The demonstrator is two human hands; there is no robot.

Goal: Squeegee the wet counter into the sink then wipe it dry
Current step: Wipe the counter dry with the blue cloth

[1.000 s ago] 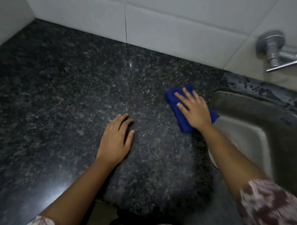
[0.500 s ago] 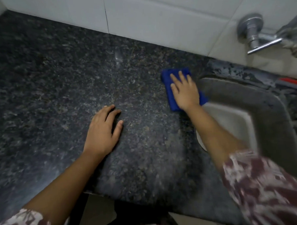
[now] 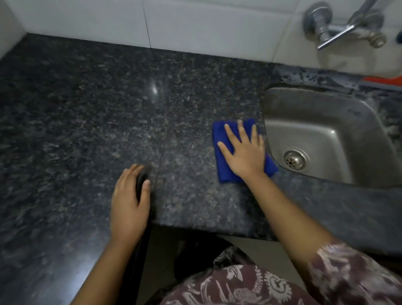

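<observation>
A folded blue cloth [image 3: 219, 137] lies on the dark speckled granite counter [image 3: 79, 125], just left of the steel sink [image 3: 327, 123]. My right hand [image 3: 245, 154] presses flat on the cloth with fingers spread, covering most of it. My left hand [image 3: 129, 201] rests palm down on the counter near its front edge, fingers slightly apart, holding nothing. The sink's drain [image 3: 296, 159] shows at the bottom of the basin.
A chrome tap [image 3: 342, 28] is mounted on the white tiled wall [image 3: 189, 21] above the sink. An orange-red object [image 3: 390, 80] lies on the ledge behind the sink. The counter's front edge runs below my hands, with a patterned garment beneath.
The cloth under my right hand has slid toward me along the sink's left edge. My left hand stays flat on the counter. The view has shifted, showing more of the sink.
</observation>
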